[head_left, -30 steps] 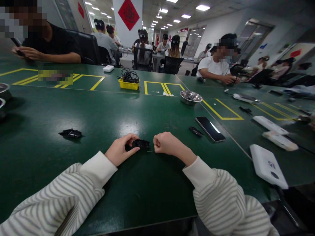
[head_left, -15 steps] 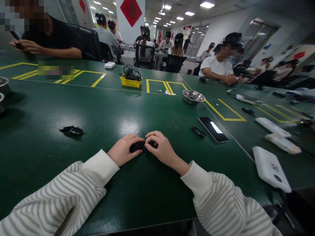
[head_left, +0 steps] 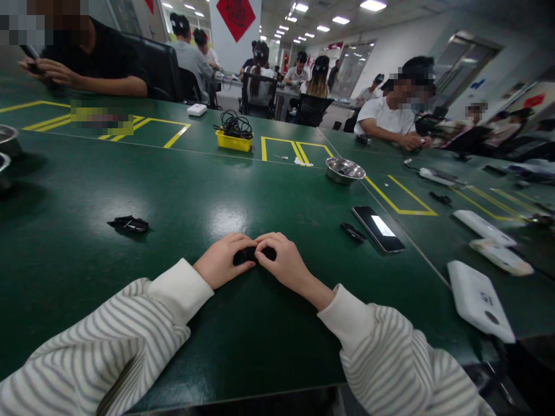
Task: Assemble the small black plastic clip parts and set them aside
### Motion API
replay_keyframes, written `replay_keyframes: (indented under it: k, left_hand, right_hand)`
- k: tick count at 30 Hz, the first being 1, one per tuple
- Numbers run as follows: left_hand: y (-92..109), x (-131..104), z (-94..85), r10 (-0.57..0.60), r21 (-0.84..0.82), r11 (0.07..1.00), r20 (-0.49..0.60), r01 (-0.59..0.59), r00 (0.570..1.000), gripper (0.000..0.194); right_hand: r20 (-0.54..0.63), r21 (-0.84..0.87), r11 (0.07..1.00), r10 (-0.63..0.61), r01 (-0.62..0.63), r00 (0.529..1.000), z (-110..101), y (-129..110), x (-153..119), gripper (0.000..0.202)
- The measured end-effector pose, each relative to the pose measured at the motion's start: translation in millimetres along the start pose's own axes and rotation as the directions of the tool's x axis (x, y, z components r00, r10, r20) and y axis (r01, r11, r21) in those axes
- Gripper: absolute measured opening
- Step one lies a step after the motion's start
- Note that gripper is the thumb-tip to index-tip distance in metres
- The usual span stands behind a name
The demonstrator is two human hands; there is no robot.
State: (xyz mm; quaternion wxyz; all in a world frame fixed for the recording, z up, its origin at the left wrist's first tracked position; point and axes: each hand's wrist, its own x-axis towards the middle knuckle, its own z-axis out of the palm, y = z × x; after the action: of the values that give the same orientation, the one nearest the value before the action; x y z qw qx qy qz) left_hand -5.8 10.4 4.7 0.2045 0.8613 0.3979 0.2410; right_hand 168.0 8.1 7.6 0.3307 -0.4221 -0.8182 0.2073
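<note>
On the green table, my left hand (head_left: 223,260) curls round a small black object (head_left: 245,256), thumb in front and fingers behind. Its exact kind is hidden by my fingers. My right hand (head_left: 281,258) pinches at the right end of this black object, thumb and forefinger pressed together; the two hands' fingertips meet over it. Off to the left lies a black bundle (head_left: 129,224) with a few light marks. A smaller black bundle (head_left: 352,232) lies to the right of my hands, beside a smartphone (head_left: 378,229) with a bright patch on its screen.
A steel bowl (head_left: 346,170) with dark items stands beyond the phone. Farther back is a yellow bin (head_left: 234,140) of black cables. White power-bank-like boxes (head_left: 480,300) lie at right. Steel bowls (head_left: 9,141) stand at the left edge. Co-workers sit across the table.
My left hand has shifted slightly right, so the fingertips of both hands now meet over the black object. The camera view has shifted slightly.
</note>
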Motion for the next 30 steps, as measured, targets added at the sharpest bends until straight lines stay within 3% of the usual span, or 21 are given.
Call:
replay_keyframes:
  k: [19,24,30]
  left_hand:
    - [0.2,2.1,-0.8,0.016,-0.020,1.000,-0.009,-0.016,1.000,0.030]
    - [-2.8,0.6,-1.1,0.055,-0.060,0.997,-0.005,-0.055,0.998,0.041]
    - [-9.1,0.6,-1.9,0.140,0.003,0.990,-0.003,-0.140,0.990,0.031]
  right_hand:
    - [0.026,-0.084,0.996,0.025,-0.023,0.999,2.7,-1.1,0.5,0.004]
    - [0.026,-0.087,0.996,0.036,-0.033,0.999,1.8,0.2,0.1,0.003]
    - [0.003,-0.057,0.997,0.052,-0.052,0.999,2.4,0.2,-0.2,0.006]
